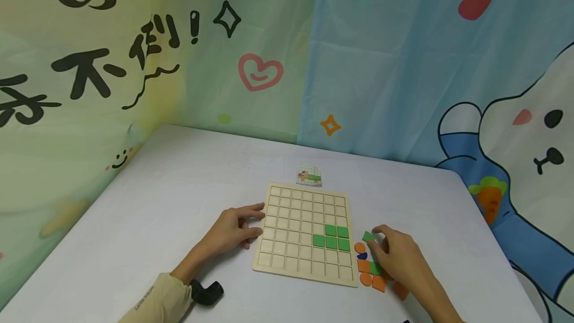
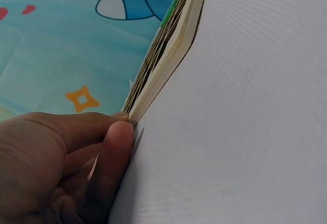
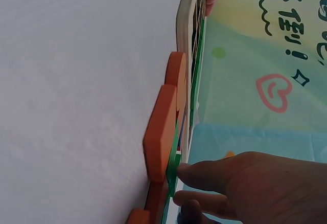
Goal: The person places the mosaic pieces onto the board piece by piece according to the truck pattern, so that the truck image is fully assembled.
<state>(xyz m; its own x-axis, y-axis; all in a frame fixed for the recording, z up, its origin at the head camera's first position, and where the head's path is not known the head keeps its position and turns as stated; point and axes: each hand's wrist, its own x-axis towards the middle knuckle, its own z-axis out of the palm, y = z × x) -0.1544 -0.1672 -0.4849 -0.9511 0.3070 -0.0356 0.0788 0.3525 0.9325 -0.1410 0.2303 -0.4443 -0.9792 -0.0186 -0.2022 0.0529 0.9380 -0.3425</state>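
Worktop (image 1: pixel 211 166) is bearing grid board (image 1: pixel 287 223), left hand (image 1: pixel 233 228) bracing it, fingers apart, right hand (image 1: pixel 398 253) pinching green tile (image 1: pixel 367 237), ideally edgewise.

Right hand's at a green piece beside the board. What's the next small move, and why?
Probably carry the green piece in the right hand left to the bare cell beside the upper green pair: the lower green row has three squares, the upper only two. The left hand is at the board's opposite edge, likely able to steady it.
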